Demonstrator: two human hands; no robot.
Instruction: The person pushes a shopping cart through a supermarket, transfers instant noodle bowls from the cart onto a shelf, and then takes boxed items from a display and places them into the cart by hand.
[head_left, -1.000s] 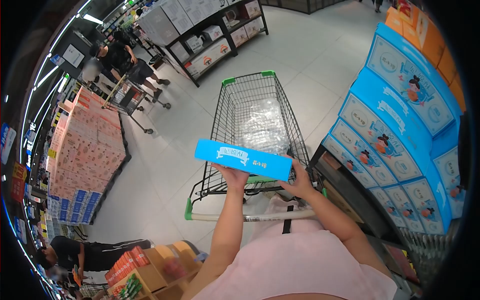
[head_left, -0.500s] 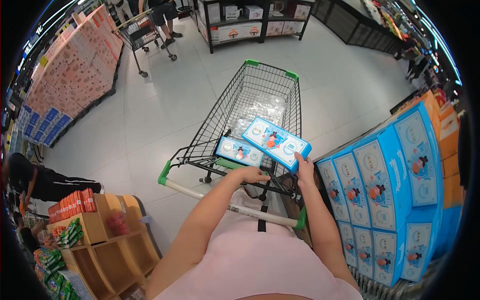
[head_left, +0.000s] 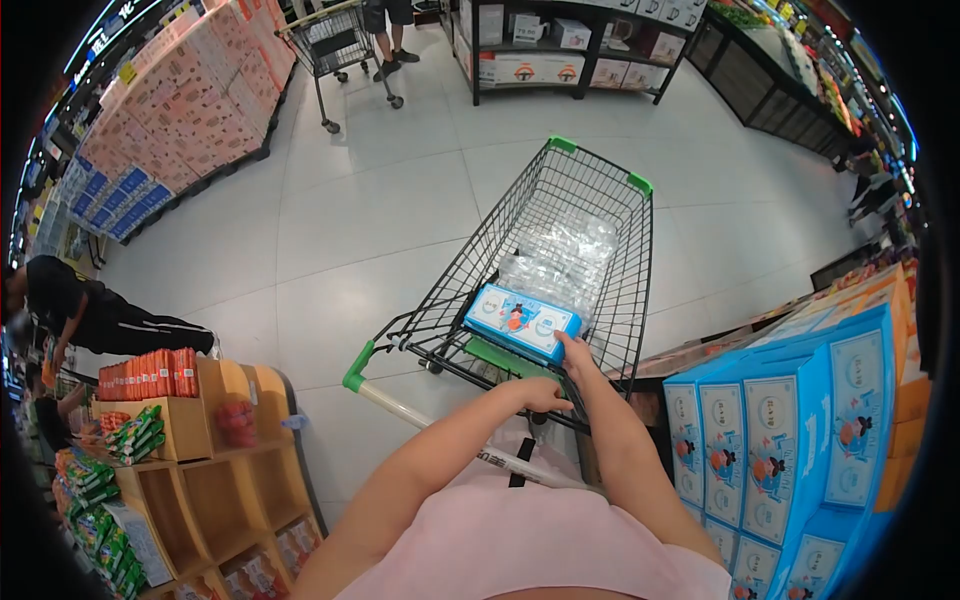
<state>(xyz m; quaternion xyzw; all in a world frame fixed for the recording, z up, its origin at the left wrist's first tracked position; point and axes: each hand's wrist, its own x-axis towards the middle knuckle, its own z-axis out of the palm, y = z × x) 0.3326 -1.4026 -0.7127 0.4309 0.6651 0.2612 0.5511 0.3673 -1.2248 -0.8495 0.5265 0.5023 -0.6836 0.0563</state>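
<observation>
My right hand (head_left: 576, 360) grips the right end of a blue and white cardboard box (head_left: 515, 317) with a cartoon figure printed on top. This box lies low in the near end of a black wire shopping cart (head_left: 440, 285) with green corners. Any second box beneath it is hidden from view. My left hand (head_left: 543, 395) hovers by the cart's rear edge, fingers loosely bent and apart, with nothing seen in them. Beyond the box, clear plastic-wrapped packs (head_left: 565, 255) lie in the basket. The cart's handle (head_left: 400, 405) crosses in front of my body.
Stacked blue boxes (head_left: 765, 460) stand close on the right. Wooden shelving (head_left: 215, 490) with red packs is at left. A person (head_left: 85, 310) bends nearby. Ahead are another cart (head_left: 335, 50), a black shelf (head_left: 580, 60) and a pink carton stack (head_left: 205, 100).
The box in my right hand has come down into the cart, over where the other box lay. My view has shifted, so the cart appears further right.
</observation>
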